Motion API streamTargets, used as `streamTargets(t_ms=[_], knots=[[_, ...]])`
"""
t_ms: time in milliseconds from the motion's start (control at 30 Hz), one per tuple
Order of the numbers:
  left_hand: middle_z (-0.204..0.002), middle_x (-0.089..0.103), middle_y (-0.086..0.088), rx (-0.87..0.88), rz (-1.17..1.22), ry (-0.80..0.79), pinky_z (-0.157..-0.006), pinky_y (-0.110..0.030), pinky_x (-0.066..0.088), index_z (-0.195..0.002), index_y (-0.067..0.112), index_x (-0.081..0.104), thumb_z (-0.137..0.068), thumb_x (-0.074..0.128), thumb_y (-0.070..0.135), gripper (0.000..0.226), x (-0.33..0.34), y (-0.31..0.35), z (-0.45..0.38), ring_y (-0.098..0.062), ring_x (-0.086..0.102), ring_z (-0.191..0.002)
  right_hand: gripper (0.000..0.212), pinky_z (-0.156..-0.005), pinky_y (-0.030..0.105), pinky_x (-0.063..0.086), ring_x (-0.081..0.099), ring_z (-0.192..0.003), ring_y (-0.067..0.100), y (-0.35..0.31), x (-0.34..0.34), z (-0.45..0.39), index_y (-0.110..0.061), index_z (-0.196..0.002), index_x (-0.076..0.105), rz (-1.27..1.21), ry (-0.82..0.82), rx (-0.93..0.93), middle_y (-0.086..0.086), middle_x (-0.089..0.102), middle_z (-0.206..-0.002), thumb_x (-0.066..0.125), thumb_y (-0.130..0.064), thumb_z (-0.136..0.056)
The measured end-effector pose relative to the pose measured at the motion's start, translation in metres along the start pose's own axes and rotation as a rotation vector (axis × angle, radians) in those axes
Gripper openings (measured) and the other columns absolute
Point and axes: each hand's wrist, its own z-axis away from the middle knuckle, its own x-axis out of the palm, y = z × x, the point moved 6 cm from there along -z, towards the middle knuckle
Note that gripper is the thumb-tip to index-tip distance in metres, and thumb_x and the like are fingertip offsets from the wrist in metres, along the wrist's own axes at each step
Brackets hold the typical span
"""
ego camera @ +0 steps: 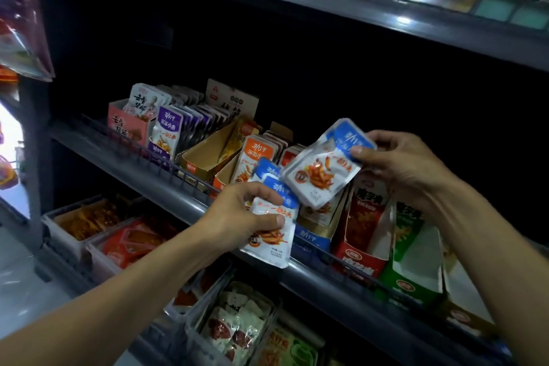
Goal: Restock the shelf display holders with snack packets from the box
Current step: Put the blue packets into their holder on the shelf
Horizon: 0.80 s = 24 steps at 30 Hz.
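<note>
The left hand gripped a small stack of blue-topped packets, thumb curled over the front and fingers behind, holding them just in front of the middle shelf's front rail. The right hand pinched more blue packets by their top edge, thumb on the front, so that they hung tilted above the shelf's front edge. The two bunches nearly met, the right one's lower corner close over the top of the left one; whether they touched could not be told.

Behind and below the packets, at the shelf's front edge, stood a blue holder, partly hidden by them. To its right along the same edge were a red holder and a green holder. To its left sat an orange holder with orange-topped packets, then a yellow carton nearly bare inside, then purple packets and a pink box toward the shelf's left end.

On the lower shelf, clear bins held orange and red snacks. The upper shelf carried yellow and teal boxes along its right end.
</note>
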Motion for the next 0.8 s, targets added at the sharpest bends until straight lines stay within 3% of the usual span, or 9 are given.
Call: streamTargets(t_ms=[67, 133, 400, 500, 600, 733, 800], knots=[[-0.100, 0.073, -0.004, -0.012, 0.018, 0.069, -0.062, -0.030, 0.060, -0.091, 0.013, 0.071, -0.076, 0.079, 0.002, 0.021, -0.007, -0.004, -0.001, -0.018, 0.075, -0.076, 0.017, -0.077, 0.041, 0.061, 0.072, -0.084, 0.027, 0.006, -0.016, -0.007, -0.012, -0.095, 0.066, 0.105, 0.133, -0.028, 0.007, 0.072, -0.091, 0.076, -0.014, -0.082], [-0.101, 0.072, -0.003, -0.007, 0.018, 0.115, -0.059, -0.028, 0.058, -0.090, 0.014, 0.071, -0.076, 0.080, 0.002, 0.021, -0.012, -0.007, -0.002, -0.017, 0.075, -0.075, 0.014, -0.080, 0.043, 0.058, 0.068, -0.079, 0.024, 0.012, -0.024, -0.012, -0.017, -0.091, 0.065, 0.284, 0.203, -0.048, 0.007, 0.070, -0.092, 0.077, -0.020, -0.083], [-0.104, 0.071, 0.000, 0.028, 0.042, 0.102, -0.061, -0.032, 0.060, -0.092, 0.012, 0.071, -0.077, 0.079, 0.002, 0.020, -0.009, -0.006, 0.000, -0.018, 0.075, -0.079, 0.019, -0.075, 0.042, 0.059, 0.068, -0.074, 0.019, 0.047, -0.008, -0.035, -0.030, -0.077, 0.059, 0.532, 0.148, -0.004, -0.001, 0.069, -0.081, 0.077, -0.029, -0.084], [-0.104, 0.071, 0.002, 0.035, 0.038, 0.104, -0.062, -0.035, 0.061, -0.091, 0.014, 0.071, -0.077, 0.079, 0.003, 0.019, -0.011, -0.007, 0.000, -0.019, 0.075, -0.079, 0.015, -0.076, 0.041, 0.059, 0.068, -0.074, 0.018, 0.057, 0.001, -0.042, -0.024, -0.086, 0.063, 0.605, 0.108, 0.012, 0.000, 0.069, -0.082, 0.076, -0.030, -0.085], [-0.102, 0.072, 0.001, 0.039, 0.041, 0.108, -0.066, -0.039, 0.062, -0.089, 0.014, 0.071, -0.077, 0.079, 0.003, 0.019, -0.014, -0.010, 0.000, -0.019, 0.075, -0.080, 0.022, -0.067, 0.032, 0.054, 0.064, -0.073, 0.012, 0.067, 0.012, -0.044, -0.016, -0.102, 0.061, 0.657, 0.059, 0.006, 0.000, 0.065, -0.086, 0.074, -0.026, -0.087], [-0.103, 0.072, 0.002, 0.051, 0.042, 0.127, -0.066, -0.036, 0.062, -0.088, 0.014, 0.070, -0.077, 0.079, 0.002, 0.018, -0.018, -0.013, 0.001, -0.017, 0.075, -0.080, 0.022, -0.076, 0.042, 0.058, 0.066, -0.080, 0.018, 0.077, 0.023, -0.045, -0.019, -0.100, 0.059, 0.790, 0.045, -0.033, 0.004, 0.067, -0.096, 0.074, -0.026, -0.086], [-0.103, 0.071, 0.004, 0.049, 0.040, 0.130, -0.060, -0.030, 0.059, -0.089, 0.014, 0.070, -0.078, 0.078, 0.003, 0.017, -0.020, -0.015, 0.003, -0.016, 0.075, -0.078, 0.029, -0.075, 0.041, 0.057, 0.064, -0.081, 0.018, 0.076, 0.024, -0.045, -0.017, -0.109, 0.060, 0.900, 0.073, -0.060, 0.003, 0.065, -0.097, 0.074, -0.028, -0.086]])
